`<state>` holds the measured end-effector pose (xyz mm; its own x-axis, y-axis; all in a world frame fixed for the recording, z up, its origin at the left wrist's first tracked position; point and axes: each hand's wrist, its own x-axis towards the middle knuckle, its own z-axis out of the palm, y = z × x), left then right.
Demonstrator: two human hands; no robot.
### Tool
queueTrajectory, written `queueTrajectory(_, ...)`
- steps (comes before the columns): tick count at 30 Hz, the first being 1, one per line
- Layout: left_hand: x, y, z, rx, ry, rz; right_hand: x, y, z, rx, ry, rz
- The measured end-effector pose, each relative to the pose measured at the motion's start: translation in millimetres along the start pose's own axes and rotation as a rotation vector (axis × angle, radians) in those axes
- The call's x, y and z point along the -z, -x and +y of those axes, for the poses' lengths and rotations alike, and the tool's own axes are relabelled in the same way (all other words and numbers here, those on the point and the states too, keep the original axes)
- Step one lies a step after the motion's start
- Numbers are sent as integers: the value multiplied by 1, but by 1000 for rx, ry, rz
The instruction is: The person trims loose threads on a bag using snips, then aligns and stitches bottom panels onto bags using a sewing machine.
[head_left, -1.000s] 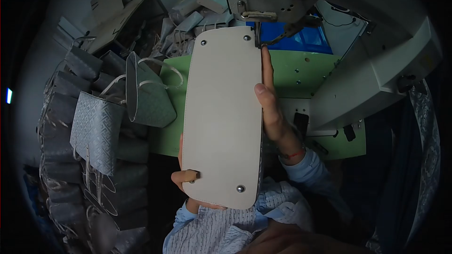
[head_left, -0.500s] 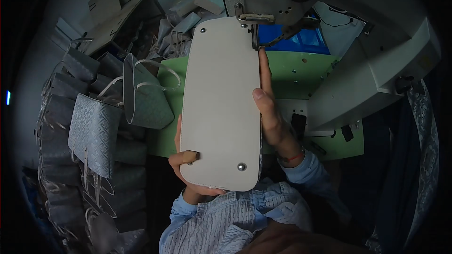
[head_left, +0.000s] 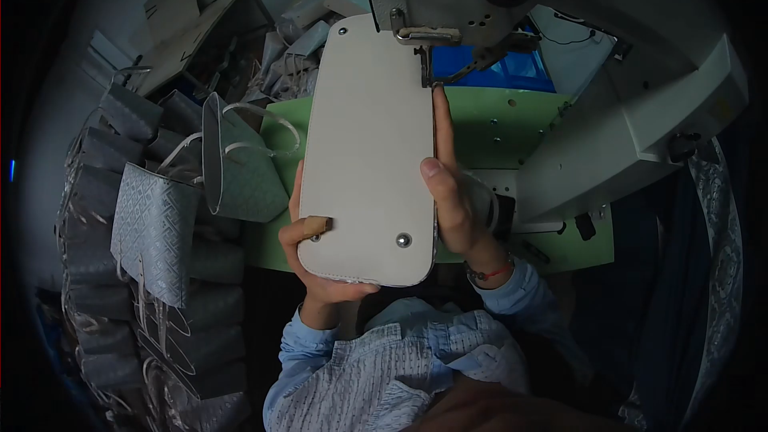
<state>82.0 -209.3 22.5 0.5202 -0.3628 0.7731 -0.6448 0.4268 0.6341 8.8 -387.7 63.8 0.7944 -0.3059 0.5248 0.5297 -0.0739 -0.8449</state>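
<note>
A handbag (head_left: pixel 368 144) is turned with its flat cream base toward me, stitched along the rim and fitted with round metal feet. Around its near left corner wraps my left hand (head_left: pixel 308 252), the thumb, covered by a tan wrap, pressing by one foot. My right hand (head_left: pixel 452 200) grips the right edge, thumb on top and index finger stretched along the side to the sewing machine's presser foot (head_left: pixel 424 68). The base's far right corner is hidden under the machine head (head_left: pixel 448 0).
A green work table (head_left: pixel 520 120) lies beneath, with the machine's thick grey arm (head_left: pixel 616 144) on the right. Patterned bags (head_left: pixel 156 224) and a two-handled bag (head_left: pixel 240 160) are piled at left. Behind are a blue container (head_left: pixel 504 64) and heaped bag pieces (head_left: pixel 296 56).
Both hands have moved the handbag away from me and slightly left. Its far right metal foot has gone out of sight behind the machine head.
</note>
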Motion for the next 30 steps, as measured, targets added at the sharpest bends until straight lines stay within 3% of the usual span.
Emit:
queueTrajectory(13,-7,-29,-14,10,-3,-20,5,0,3,6,26,-5)
queueTrajectory(19,-10,-37,-19,139,11,46,5,-2,3,-1,-15,-5)
queueTrajectory(21,-9,-45,-29,3,5,-11,5,-2,3,0,-17,-16)
queueTrajectory(30,-11,-60,-38,46,-2,-14,1,-6,5,-25,-14,40)
